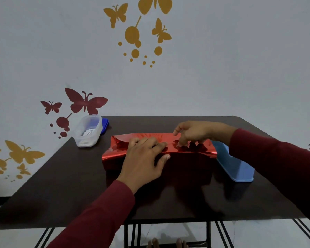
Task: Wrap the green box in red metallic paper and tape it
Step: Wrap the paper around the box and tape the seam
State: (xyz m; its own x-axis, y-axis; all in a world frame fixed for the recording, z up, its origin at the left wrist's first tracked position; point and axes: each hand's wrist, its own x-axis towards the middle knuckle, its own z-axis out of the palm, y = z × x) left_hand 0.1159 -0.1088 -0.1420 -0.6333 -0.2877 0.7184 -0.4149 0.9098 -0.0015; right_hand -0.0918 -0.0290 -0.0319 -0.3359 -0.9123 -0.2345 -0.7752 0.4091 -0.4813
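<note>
My left hand [145, 154] presses flat, fingers spread, on the red metallic paper [193, 149]; just right of it my right hand [190, 133] pinches the paper's top fold.

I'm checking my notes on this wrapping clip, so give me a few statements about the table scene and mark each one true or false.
1. The left hand rests flat on top of the red metallic paper. True.
2. The right hand is off the paper, holding scissors. False: its fingers pinch at the paper's top.
3. A clear plastic container stands at the table's far left. True.
4. The blue lid lies left of the parcel. False: it is on the right.
</note>
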